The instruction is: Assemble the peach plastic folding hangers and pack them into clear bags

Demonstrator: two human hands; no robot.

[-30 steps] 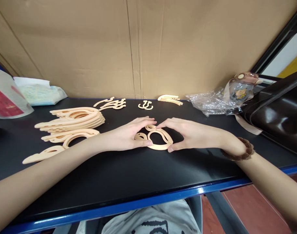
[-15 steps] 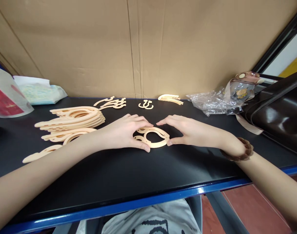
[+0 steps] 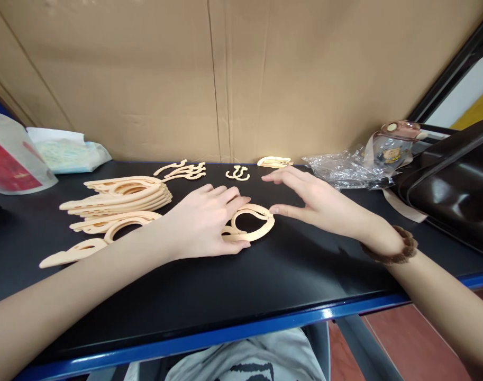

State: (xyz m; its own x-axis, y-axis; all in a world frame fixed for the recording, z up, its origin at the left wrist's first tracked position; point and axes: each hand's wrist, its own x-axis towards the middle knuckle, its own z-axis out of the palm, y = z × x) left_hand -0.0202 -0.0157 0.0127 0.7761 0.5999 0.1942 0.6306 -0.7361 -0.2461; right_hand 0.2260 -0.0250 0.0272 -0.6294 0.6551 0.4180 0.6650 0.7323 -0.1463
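Observation:
A beige plastic folding hanger (image 3: 261, 232) lies folded into a loop on the black table. My left hand (image 3: 203, 225) covers its left end, the thumb along the near edge and the index finger along the far edge, gripping it. Above the hanger's right tip is my right hand (image 3: 304, 198), its fingers stretched out and apart from the thumb. The right thumb comes close to that tip; whether they touch I cannot tell. Farther back lie several small beige hooks, a pair of them (image 3: 238, 173) in the middle and a larger group (image 3: 188, 171) to the left.
Stacked beige hanger pieces (image 3: 126, 196) stand at the left beside my forearm. Thin beige strips (image 3: 275, 161) lie at the back. Clear plastic wrapping (image 3: 336, 166), a bottle (image 3: 394, 145) and a dark bag (image 3: 451, 180) are at the right. A tissue pack (image 3: 70, 151) and a plastic bag (image 3: 17, 156) are at the left.
My right hand has lifted off the hanger's right end, and its fingers have moved up and away toward the back. My left hand has slid slightly right, covering more of the hanger.

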